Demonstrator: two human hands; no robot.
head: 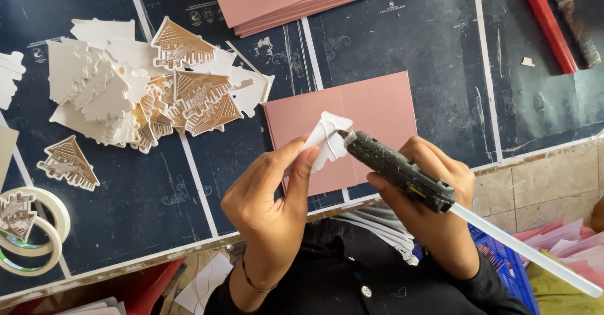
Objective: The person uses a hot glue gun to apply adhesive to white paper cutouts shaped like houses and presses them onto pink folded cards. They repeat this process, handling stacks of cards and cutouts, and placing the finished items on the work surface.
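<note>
My left hand point(272, 195) pinches a small white tree-shaped cutout point(326, 140) between thumb and fingers, white back facing up, with thin glue lines on it. My right hand point(434, 198) grips a dark glue gun point(396, 170) whose nozzle touches the cutout's right edge. A clear glue stick point(525, 249) sticks out of the gun's rear toward the lower right. Under the cutout lies a folded pink card point(371, 110) on the dark cutting mat point(157, 189).
A heap of white and gold tree cutouts point(148, 82) lies at the left, one single cutout point(68, 162) below it. A pink card stack point(296, 0) sits at the top, tape rolls point(31, 233) at the left edge, a red bar point(547, 22) top right, a blue crate point(503, 264) bottom right.
</note>
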